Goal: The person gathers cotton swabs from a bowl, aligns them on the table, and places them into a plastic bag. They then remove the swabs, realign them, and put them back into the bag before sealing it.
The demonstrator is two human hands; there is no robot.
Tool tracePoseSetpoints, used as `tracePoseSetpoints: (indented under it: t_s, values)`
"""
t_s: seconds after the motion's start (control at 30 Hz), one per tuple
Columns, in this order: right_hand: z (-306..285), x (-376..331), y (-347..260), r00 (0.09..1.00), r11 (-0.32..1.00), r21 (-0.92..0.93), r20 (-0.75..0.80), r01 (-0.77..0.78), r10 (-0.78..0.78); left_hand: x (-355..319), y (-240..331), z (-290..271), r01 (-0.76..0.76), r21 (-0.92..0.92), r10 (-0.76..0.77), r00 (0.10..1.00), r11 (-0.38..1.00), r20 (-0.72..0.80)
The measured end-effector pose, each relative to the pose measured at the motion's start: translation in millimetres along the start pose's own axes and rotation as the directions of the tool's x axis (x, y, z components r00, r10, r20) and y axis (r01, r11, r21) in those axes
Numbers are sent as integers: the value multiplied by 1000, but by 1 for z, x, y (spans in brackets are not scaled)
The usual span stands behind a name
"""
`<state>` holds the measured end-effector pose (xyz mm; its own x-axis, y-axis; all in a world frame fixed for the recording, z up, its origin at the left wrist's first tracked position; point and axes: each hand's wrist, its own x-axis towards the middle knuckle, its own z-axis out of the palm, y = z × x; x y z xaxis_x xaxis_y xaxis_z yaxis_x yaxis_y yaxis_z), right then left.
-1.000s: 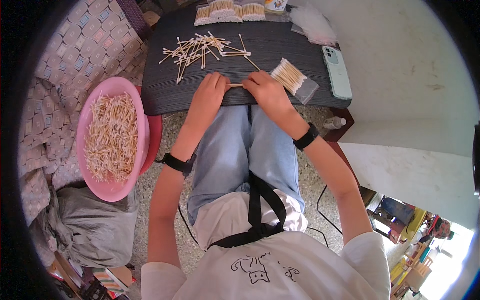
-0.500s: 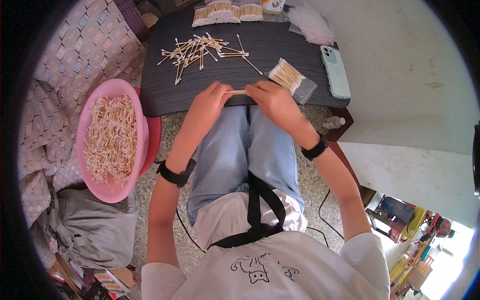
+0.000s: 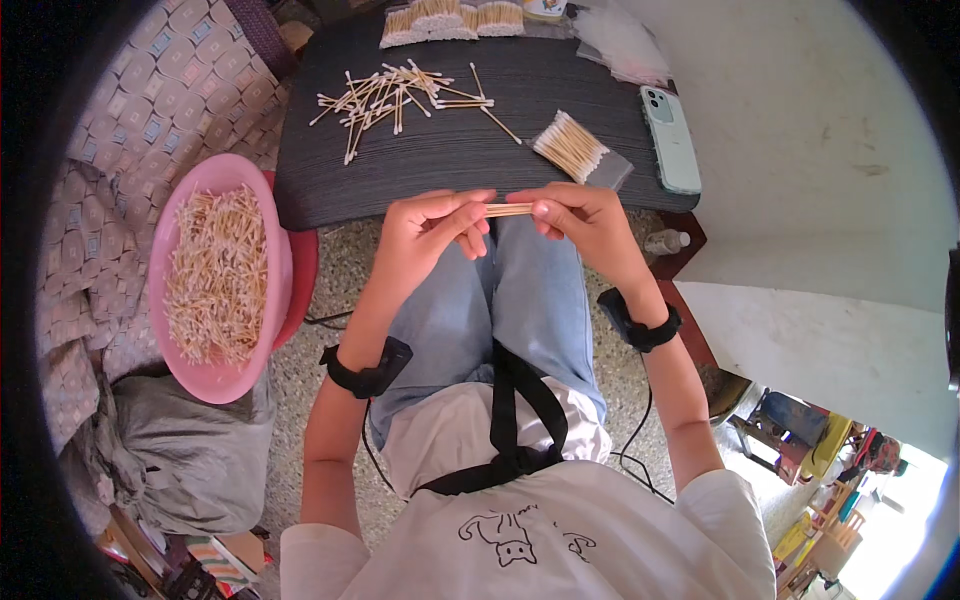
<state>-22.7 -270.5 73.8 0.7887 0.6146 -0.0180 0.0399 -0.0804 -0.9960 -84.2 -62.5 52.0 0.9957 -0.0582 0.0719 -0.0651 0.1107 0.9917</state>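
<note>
My left hand (image 3: 428, 237) and my right hand (image 3: 578, 215) hold a small bundle of wooden cotton swabs (image 3: 509, 209) between them, each pinching one end, above my knees at the near edge of the dark table (image 3: 420, 175). A loose scatter of cotton swabs (image 3: 395, 98) lies on the table beyond my left hand. A neat bunch of swabs (image 3: 570, 146) rests in a clear packet beyond my right hand.
A pink basin (image 3: 200, 370) heaped with swabs sits on a red stool at my left. A pale green phone (image 3: 671, 137) lies at the table's right end. Packed swab bundles (image 3: 450, 18) and clear bags (image 3: 620, 40) line the far edge. A grey sack (image 3: 170, 460) lies below the basin.
Both hands have drawn back from the table edge toward my lap, still holding the small bundle of swabs between them.
</note>
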Motion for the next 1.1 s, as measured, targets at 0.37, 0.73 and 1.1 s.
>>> tracePoseSetpoints:
  t_s: [0.37,0.73,1.1]
  values:
    - [6,-14,34,971,561,801,238,-210,25,-2,-8,14,115,-128,-109,993,985,53]
    - [8,-24,24,983,778,604,56,-173,175,-7,-17,24,167,-93,-174,982,982,-71]
    - [-9,-53,23,949,834,-537,-181,125,-259,6,-14,47,57,164,-68,996,985,65]
